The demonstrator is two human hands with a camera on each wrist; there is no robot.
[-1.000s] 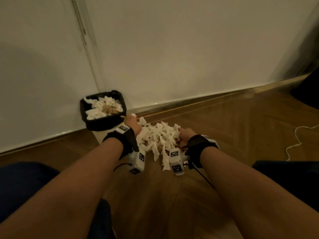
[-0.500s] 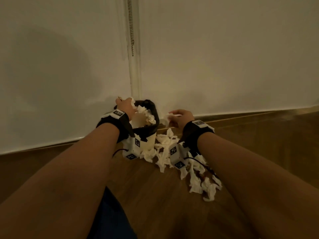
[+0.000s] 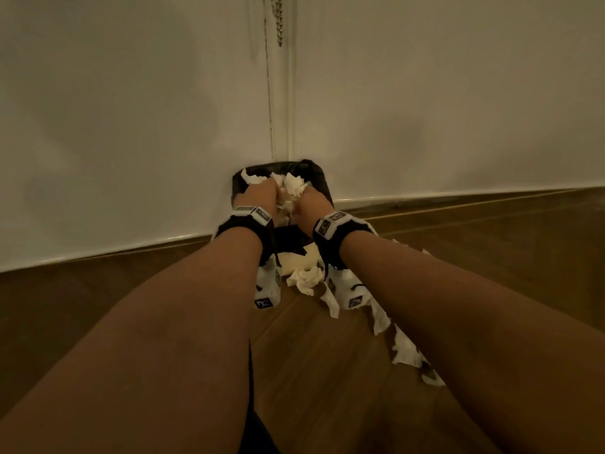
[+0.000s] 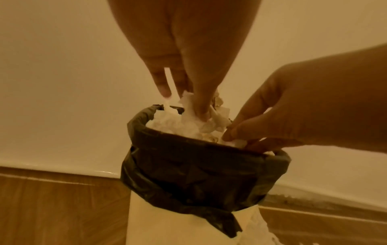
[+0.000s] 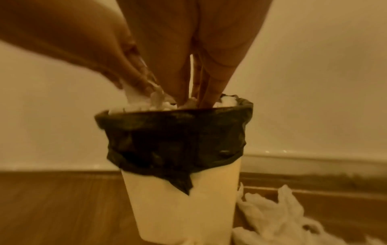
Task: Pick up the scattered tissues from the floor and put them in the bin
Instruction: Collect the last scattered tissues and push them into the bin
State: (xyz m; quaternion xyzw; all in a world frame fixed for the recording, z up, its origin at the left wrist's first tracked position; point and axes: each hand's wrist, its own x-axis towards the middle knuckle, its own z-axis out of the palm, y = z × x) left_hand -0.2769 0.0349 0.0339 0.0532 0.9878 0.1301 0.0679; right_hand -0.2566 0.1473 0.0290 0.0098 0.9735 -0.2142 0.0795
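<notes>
Moved to bin [image 3: 284,166], left hand [image 3: 260,195] presses tissues [image 4: 178,126], right hand [image 3: 309,204] pinches some; strays [image 3: 306,278] beside.

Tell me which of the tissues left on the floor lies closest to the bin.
The crumpled clump at the foot of the bin; the other pieces trail away from it beside the right forearm.

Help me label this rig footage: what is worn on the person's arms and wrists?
Forearms are bare, no sleeves. Each wrist wears a black strap, left and right, topped by a white tag with black print. Below each hangs a white box, left and right, with black square markers.
</notes>
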